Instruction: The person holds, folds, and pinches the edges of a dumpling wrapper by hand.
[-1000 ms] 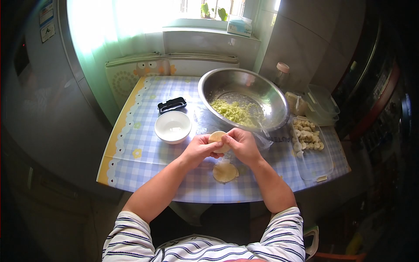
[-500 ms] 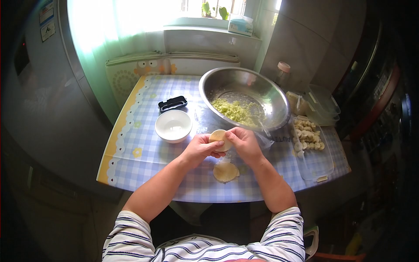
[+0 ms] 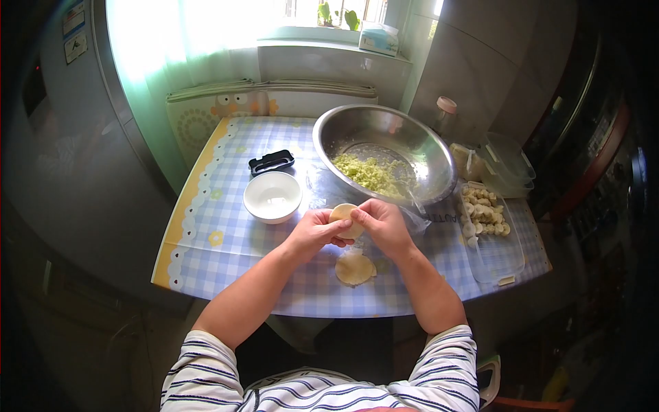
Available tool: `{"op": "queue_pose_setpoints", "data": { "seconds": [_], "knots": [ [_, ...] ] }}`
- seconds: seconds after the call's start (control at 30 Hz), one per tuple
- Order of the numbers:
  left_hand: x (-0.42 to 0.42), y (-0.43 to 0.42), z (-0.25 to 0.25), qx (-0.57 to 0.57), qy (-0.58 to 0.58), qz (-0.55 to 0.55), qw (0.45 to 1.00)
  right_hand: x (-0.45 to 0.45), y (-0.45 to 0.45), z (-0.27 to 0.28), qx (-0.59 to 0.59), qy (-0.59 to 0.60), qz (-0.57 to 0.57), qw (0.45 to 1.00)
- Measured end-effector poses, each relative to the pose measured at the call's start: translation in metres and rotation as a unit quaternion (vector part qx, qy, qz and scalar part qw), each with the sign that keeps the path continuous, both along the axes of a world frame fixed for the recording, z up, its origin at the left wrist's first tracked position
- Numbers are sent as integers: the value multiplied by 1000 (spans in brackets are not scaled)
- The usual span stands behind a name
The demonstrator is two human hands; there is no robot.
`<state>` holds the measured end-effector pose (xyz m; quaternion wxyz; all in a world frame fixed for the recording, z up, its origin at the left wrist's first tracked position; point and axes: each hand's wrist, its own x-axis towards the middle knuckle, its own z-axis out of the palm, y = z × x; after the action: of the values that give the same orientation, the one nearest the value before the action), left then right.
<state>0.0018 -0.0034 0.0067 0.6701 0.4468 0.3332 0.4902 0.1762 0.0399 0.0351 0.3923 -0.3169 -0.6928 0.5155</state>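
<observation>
A round, pale dough wrapper [image 3: 346, 218] is held up between both hands over the table. My left hand [image 3: 318, 230] grips its left side, with the thumb across the face. On the other side my right hand [image 3: 381, 223] pinches the right edge. Just below them, more round wrappers [image 3: 355, 268] lie on the checked cloth. Beyond my hands stands a large steel bowl [image 3: 419, 137] with chopped green filling [image 3: 371, 174] and a spoon handle inside. A white bowl [image 3: 272, 198] sits to the left of my hands.
Behind the white bowl lies a black plastic tray [image 3: 271, 162]. At the right, a clear container [image 3: 498, 261] holds several dumplings [image 3: 484, 211]. Past it are stacked plastic boxes [image 3: 508, 165] and a pink-lidded jar [image 3: 445, 113]. The checked tablecloth [image 3: 226, 275] covers the table.
The fingers of my right hand have shifted slightly along the wrapper's edge. Both hands stay in nearly the same place with the wrapper between them.
</observation>
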Motion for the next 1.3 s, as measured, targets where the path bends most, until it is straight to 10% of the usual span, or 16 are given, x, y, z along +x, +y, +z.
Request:
{"op": "queue_pose_setpoints", "data": {
  "seconds": [1.3],
  "knots": [
    [-1, 2, -3, 26, 20, -9, 999, -1, 1, -1, 12, -12, 11, 1000]
  ]
}}
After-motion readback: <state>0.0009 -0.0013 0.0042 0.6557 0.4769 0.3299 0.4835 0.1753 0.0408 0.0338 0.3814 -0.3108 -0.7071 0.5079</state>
